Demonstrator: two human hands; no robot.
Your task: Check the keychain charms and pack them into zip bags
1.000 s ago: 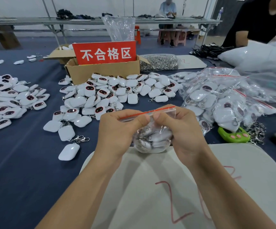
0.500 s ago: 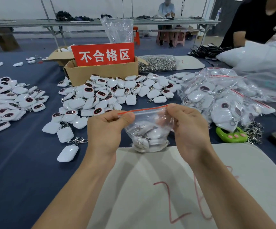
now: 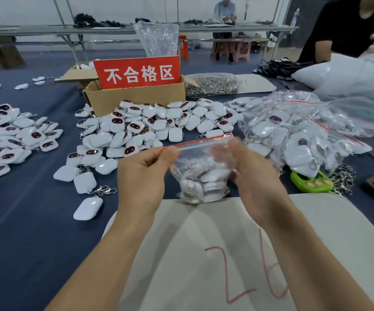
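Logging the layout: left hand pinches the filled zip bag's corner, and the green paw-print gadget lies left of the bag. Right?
Not quite. Head view: the green paw-print gadget lies right of the zip bag; the left hand does pinch its corner.

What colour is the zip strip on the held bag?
Red: the strip runs along the top of the clear bag. Best in head view.

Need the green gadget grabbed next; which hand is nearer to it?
Right. The right hand holds the right side of the bag, just left of the green gadget; the left hand pinches its left corner, farther away.
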